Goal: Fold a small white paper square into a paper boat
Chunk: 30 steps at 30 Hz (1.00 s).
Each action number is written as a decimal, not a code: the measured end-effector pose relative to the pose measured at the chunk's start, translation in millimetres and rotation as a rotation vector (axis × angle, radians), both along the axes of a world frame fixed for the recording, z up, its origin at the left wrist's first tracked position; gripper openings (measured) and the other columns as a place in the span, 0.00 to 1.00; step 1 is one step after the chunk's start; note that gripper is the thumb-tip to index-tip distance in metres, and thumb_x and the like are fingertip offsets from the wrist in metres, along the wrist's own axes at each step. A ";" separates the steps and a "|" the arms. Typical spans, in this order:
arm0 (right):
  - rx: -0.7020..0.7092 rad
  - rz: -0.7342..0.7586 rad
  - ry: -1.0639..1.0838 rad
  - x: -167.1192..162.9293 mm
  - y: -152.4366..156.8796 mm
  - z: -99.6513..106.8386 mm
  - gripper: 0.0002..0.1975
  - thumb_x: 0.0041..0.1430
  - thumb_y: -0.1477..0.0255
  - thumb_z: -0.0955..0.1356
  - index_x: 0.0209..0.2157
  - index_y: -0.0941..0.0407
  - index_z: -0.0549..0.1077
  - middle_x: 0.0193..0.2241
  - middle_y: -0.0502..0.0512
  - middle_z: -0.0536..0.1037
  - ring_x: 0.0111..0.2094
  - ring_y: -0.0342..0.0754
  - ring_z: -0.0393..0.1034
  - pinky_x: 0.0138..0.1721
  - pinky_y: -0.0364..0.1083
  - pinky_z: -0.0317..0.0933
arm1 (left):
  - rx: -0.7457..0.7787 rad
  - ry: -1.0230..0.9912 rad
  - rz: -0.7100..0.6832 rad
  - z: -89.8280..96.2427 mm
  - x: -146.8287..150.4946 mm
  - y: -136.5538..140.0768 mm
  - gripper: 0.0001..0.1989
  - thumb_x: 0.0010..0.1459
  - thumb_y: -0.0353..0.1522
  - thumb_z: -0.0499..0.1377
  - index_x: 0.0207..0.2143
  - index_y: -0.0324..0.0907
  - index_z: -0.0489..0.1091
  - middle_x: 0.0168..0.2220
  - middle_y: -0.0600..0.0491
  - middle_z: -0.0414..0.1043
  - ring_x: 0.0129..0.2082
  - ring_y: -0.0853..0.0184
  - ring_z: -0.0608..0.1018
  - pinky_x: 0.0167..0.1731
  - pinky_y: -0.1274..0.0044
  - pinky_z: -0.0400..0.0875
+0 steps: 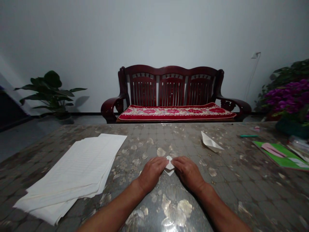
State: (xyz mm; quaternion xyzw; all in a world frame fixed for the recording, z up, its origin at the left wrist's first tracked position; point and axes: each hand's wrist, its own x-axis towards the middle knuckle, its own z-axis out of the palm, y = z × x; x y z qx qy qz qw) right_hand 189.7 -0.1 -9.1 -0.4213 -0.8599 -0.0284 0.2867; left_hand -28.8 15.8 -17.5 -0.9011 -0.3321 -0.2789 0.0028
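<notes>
A small folded piece of white paper lies on the table between my two hands, one corner pointing toward me. My left hand grips its left side, fingers pressed together. On the opposite side my right hand pinches the paper in the same way. Parts of the paper are hidden under the fingers. Farther off to the right sits a folded paper boat, apart from both hands.
Lined white paper sheets lie in a loose stack at the left. At the right are a teal pen, a green booklet with pink scissors-like handles, and a pot of purple flowers. A wooden bench stands behind the table.
</notes>
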 end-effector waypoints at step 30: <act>-0.276 -0.001 -0.089 -14.3 -13.9 20.7 0.12 0.65 0.80 0.63 0.45 0.56 0.75 0.39 0.58 0.74 0.42 0.50 0.65 0.44 0.47 0.59 | -0.189 0.234 -0.115 23.9 -17.6 -18.5 0.25 0.64 0.29 0.55 0.63 0.48 0.61 0.62 0.45 0.65 0.63 0.55 0.66 0.63 0.60 0.59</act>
